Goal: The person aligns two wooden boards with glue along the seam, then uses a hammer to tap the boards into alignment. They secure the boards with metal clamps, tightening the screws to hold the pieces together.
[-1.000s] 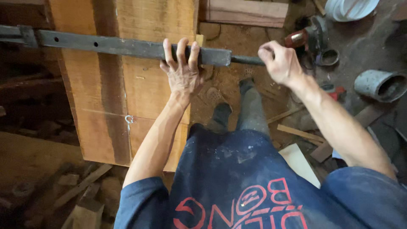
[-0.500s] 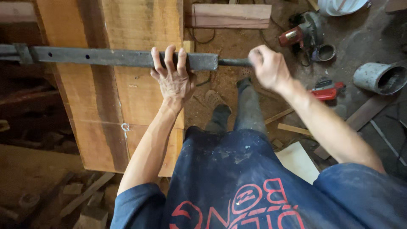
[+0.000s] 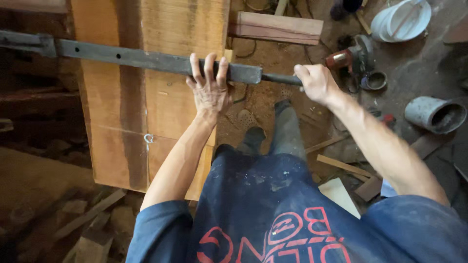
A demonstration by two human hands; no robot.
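Barely shifted: left hand point(image 3: 210, 87) stays draped over the bar clamp point(image 3: 146, 57) across the wooden boards point(image 3: 165, 97), right hand point(image 3: 316, 83) fisted on its screw handle point(image 3: 280, 78). Best keep the bar flat while turning.

Dirt floor point(image 3: 263, 53). Lying on it around the red power tool point(image 3: 348, 58): reddish wood block point(image 3: 278, 27) to its left, grey pipe section point(image 3: 434, 114) lower right, white bucket point(image 3: 399, 19) above, offcuts point(image 3: 341, 165) below.
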